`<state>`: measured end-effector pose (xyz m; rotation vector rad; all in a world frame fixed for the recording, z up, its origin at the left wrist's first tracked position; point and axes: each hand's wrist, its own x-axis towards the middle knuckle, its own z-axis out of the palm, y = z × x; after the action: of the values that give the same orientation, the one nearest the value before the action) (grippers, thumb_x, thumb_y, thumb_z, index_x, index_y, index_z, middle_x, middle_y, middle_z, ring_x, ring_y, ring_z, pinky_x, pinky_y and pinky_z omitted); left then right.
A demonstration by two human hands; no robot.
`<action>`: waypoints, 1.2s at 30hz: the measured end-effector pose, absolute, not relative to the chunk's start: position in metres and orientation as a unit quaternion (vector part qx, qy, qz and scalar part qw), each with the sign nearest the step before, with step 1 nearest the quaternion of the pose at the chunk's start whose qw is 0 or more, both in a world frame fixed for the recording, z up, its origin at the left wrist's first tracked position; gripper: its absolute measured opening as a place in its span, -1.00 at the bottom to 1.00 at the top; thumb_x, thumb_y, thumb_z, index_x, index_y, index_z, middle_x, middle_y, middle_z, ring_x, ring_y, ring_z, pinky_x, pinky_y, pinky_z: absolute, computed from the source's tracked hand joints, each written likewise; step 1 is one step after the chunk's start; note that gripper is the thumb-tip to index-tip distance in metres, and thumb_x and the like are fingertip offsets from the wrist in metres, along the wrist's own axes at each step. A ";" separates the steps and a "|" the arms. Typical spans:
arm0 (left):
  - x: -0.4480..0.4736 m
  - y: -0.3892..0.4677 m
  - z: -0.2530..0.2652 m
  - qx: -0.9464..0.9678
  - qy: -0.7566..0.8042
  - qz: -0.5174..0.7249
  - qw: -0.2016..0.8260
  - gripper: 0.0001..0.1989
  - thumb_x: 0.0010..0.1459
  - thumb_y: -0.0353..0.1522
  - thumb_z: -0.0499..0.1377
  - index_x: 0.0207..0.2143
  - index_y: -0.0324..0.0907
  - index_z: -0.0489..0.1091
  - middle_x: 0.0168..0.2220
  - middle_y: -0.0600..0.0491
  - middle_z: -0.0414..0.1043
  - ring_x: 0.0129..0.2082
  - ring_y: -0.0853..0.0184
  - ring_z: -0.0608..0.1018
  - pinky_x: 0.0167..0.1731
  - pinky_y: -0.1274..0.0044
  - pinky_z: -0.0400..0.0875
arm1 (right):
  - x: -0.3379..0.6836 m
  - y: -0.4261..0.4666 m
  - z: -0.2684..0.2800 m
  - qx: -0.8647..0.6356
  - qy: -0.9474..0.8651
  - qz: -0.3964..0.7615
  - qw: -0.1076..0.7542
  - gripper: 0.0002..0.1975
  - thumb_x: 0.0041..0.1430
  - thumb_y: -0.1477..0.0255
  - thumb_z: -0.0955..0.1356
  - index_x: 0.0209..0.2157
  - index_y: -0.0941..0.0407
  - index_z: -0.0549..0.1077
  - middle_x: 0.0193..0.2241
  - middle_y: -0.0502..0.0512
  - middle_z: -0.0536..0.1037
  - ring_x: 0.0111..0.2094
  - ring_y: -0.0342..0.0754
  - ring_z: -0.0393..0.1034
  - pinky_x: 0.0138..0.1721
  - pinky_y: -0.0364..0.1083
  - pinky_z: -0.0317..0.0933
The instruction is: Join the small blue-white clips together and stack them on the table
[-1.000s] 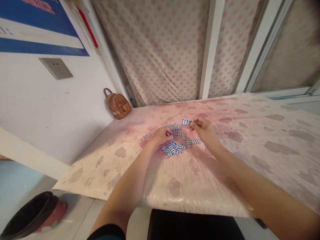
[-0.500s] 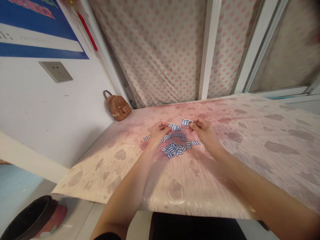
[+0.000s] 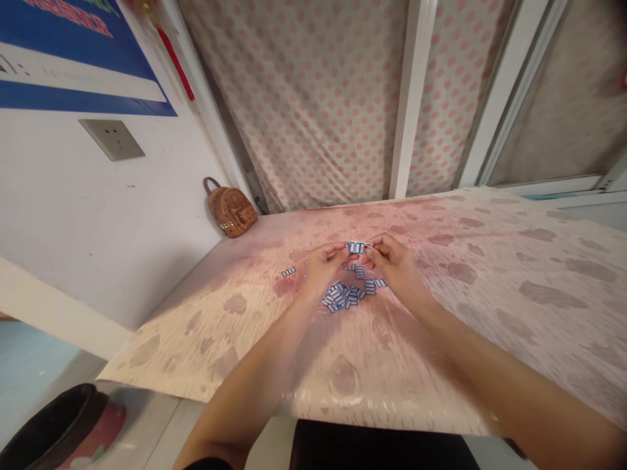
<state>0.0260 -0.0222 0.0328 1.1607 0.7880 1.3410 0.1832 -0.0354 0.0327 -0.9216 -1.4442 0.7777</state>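
Observation:
Between my two hands is a small white piece with blue stripes (image 3: 357, 247), possibly two pieces brought together. My left hand (image 3: 327, 262) pinches its left end with thumb and fingertips. At its right end the thumb and finger of my right hand (image 3: 390, 256) close on it. Below the hands lies a heap of similar blue-and-white pieces (image 3: 341, 296) on the patterned tablecloth (image 3: 343, 372). A few more run in a loose line to the right of the heap, partly behind my fingers. One single striped piece (image 3: 289, 271) lies left of my left hand.
A small brown backpack-shaped bag (image 3: 232, 210) stands at the table's far left corner against the wall. Behind the table hangs a dotted curtain (image 3: 313, 117). A dark-rimmed bin (image 3: 105, 418) is on the floor at lower left.
My hands have come together. The striped pieces that each hand held apart now meet or overlap between my fingertips. My left hand has moved right, covering some pieces behind it.

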 end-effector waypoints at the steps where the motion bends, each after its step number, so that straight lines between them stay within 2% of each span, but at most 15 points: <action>1: 0.027 -0.024 0.033 0.499 0.331 0.568 0.565 -0.60 -0.12 -0.20 0.45 -0.27 -0.26 0.52 -0.28 -0.06 0.59 -0.21 0.16 0.63 -0.03 0.31 0.46 | 0.184 -0.035 0.032 -0.399 -0.624 0.327 0.587 -0.88 0.20 0.33 0.31 -0.35 0.08 0.34 -0.53 -0.02 0.49 -0.48 -0.11 0.38 -0.39 -0.10 0.22; 7: 0.027 -0.027 0.036 0.516 0.321 0.566 0.558 -0.59 -0.07 -0.15 0.41 -0.26 -0.25 0.53 -0.25 -0.07 0.59 -0.20 0.16 0.63 -0.05 0.34 0.47 | 0.186 -0.032 0.028 -0.420 -0.636 0.292 0.578 -0.89 0.21 0.33 0.30 -0.35 0.07 0.32 -0.56 -0.04 0.47 -0.50 -0.11 0.35 -0.43 -0.11 0.17; 16: 0.031 -0.029 0.034 0.535 0.325 0.556 0.547 -0.65 0.03 -0.17 0.36 -0.23 -0.24 0.52 -0.20 -0.06 0.58 -0.18 0.19 0.63 -0.07 0.38 0.49 | 0.184 -0.034 0.027 -0.446 -0.638 0.262 0.571 -0.87 0.19 0.30 0.30 -0.32 0.05 0.27 -0.57 -0.06 0.47 -0.53 -0.09 0.35 -0.44 -0.11 0.16; 25: 0.037 -0.033 0.035 0.552 0.328 0.554 0.530 -0.69 0.04 -0.18 0.34 -0.28 -0.25 0.53 -0.23 -0.07 0.59 -0.23 0.23 0.63 -0.14 0.45 0.49 | 0.182 -0.038 0.029 -0.455 -0.644 0.265 0.555 -0.89 0.21 0.33 0.28 -0.32 0.06 0.27 -0.58 -0.06 0.45 -0.53 -0.10 0.34 -0.43 -0.10 0.15; 28: 0.037 -0.033 0.035 0.548 0.352 0.561 0.510 -0.72 0.06 -0.20 0.32 -0.31 -0.25 0.52 -0.28 -0.04 0.59 -0.28 0.26 0.62 -0.22 0.50 0.48 | 0.182 -0.038 0.028 -0.452 -0.658 0.243 0.552 -0.84 0.20 0.34 0.29 -0.20 0.07 0.31 -0.54 -0.06 0.44 -0.52 -0.09 0.33 -0.43 -0.09 0.17; 32: 0.034 -0.030 0.036 0.538 0.371 0.577 0.489 -0.77 0.06 -0.23 0.31 -0.34 -0.24 0.53 -0.34 0.00 0.58 -0.32 0.30 0.60 -0.29 0.55 0.45 | 0.185 -0.038 0.031 -0.451 -0.711 0.143 0.520 -0.55 0.15 0.37 0.35 0.10 0.00 0.32 -0.33 0.04 0.49 -0.40 -0.04 0.38 -0.32 -0.03 0.26; 36: 0.033 -0.028 0.036 0.545 0.371 0.582 0.476 -0.82 0.08 -0.28 0.27 -0.35 -0.24 0.55 -0.35 0.02 0.57 -0.34 0.34 0.57 -0.29 0.57 0.42 | 0.186 -0.037 0.032 -0.442 -0.749 0.076 0.487 -0.57 0.17 0.40 0.33 0.10 -0.06 0.38 -0.21 0.10 0.50 -0.25 0.05 0.42 -0.19 0.04 0.29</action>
<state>0.0329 -0.0281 0.0358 1.3307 0.9079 1.4225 0.1862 -0.0370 0.0316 -1.0748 -1.8226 0.1842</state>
